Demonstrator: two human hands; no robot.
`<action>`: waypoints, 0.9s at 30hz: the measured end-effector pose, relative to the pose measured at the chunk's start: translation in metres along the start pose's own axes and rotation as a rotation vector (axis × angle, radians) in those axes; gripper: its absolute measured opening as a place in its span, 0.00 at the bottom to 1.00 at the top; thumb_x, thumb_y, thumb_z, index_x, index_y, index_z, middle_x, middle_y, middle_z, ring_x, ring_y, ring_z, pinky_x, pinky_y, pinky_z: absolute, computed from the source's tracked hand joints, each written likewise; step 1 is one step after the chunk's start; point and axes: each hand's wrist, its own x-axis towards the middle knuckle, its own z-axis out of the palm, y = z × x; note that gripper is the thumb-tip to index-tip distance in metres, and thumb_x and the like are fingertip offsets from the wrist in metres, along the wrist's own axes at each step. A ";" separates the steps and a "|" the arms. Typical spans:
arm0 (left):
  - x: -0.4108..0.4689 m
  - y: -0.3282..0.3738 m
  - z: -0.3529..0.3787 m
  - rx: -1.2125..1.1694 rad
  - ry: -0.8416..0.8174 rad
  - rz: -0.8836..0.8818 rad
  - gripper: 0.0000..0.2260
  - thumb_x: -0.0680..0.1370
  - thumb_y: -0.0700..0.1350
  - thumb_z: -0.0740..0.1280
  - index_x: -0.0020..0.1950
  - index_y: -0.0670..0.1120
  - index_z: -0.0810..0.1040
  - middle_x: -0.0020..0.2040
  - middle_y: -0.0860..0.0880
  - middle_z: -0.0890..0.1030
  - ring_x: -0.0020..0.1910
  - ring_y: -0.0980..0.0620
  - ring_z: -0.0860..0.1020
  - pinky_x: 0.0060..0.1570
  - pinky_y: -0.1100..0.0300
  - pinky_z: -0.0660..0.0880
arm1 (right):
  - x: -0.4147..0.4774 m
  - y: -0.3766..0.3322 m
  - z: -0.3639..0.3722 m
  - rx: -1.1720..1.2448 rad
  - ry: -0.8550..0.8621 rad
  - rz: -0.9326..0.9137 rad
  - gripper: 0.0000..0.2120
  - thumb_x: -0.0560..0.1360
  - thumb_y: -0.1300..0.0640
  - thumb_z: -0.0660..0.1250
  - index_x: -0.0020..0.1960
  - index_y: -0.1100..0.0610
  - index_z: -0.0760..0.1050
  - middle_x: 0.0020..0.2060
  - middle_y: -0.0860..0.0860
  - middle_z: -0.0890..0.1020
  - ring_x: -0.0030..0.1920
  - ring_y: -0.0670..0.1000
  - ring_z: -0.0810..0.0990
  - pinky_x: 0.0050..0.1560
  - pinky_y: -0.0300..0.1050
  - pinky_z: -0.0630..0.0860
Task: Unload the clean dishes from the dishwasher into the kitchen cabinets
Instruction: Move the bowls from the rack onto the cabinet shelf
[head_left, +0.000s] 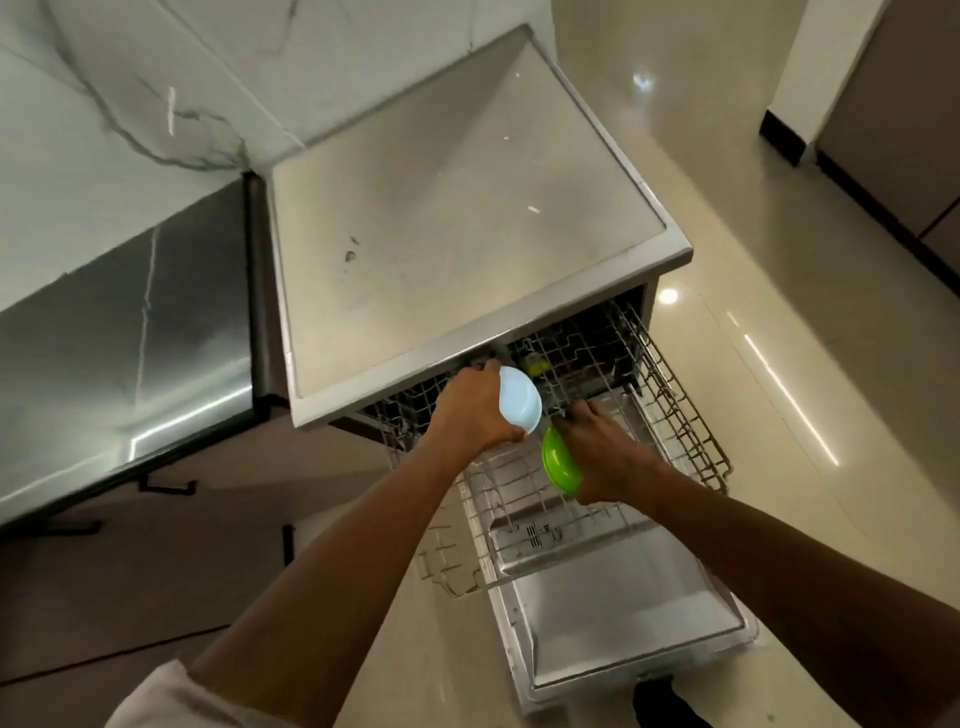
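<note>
- The left hand (470, 410) held a pale blue bowl (519, 397) by its rim, just in front of the dishwasher (441, 208) opening and over the upper rack (670, 395).
- The right hand (605, 457) was closed around a green bowl (560, 461), tilted on edge just below and right of the blue one, the two bowls nearly touching.
- The door (623, 623) lay open flat toward the near side, with a lower rack (498, 499) drawn out over it.
- To do this step well, each bowl likely needed lifting straight up clear of the wire tines before swinging away, keeping the rims from knocking together.
- A firm pinch with the thumb inside seemed wise, as wet plastic may slip.
- Something yellow-green (537, 366) remained deeper in the upper rack; what it was could not be told.
- The steel counter (130, 322) at the left offered a resting spot if needed.
</note>
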 end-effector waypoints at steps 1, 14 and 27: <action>-0.011 -0.005 -0.008 -0.002 0.017 -0.003 0.45 0.61 0.62 0.80 0.72 0.46 0.70 0.60 0.45 0.80 0.58 0.43 0.79 0.50 0.50 0.80 | -0.004 -0.008 -0.009 0.003 0.017 -0.009 0.51 0.55 0.43 0.82 0.71 0.58 0.65 0.64 0.57 0.69 0.64 0.59 0.67 0.66 0.54 0.72; -0.233 -0.111 -0.100 -0.134 0.299 -0.130 0.48 0.62 0.61 0.81 0.76 0.44 0.67 0.64 0.45 0.79 0.61 0.44 0.77 0.56 0.52 0.78 | -0.062 -0.197 -0.097 -0.240 0.189 -0.123 0.51 0.60 0.48 0.80 0.77 0.59 0.61 0.67 0.58 0.66 0.68 0.61 0.66 0.60 0.59 0.76; -0.451 -0.244 -0.139 -0.115 0.565 -0.266 0.41 0.56 0.65 0.79 0.64 0.48 0.74 0.54 0.47 0.82 0.51 0.46 0.79 0.44 0.54 0.79 | -0.115 -0.428 -0.120 -0.333 0.387 -0.323 0.51 0.60 0.51 0.79 0.78 0.58 0.60 0.68 0.58 0.67 0.69 0.61 0.65 0.61 0.57 0.75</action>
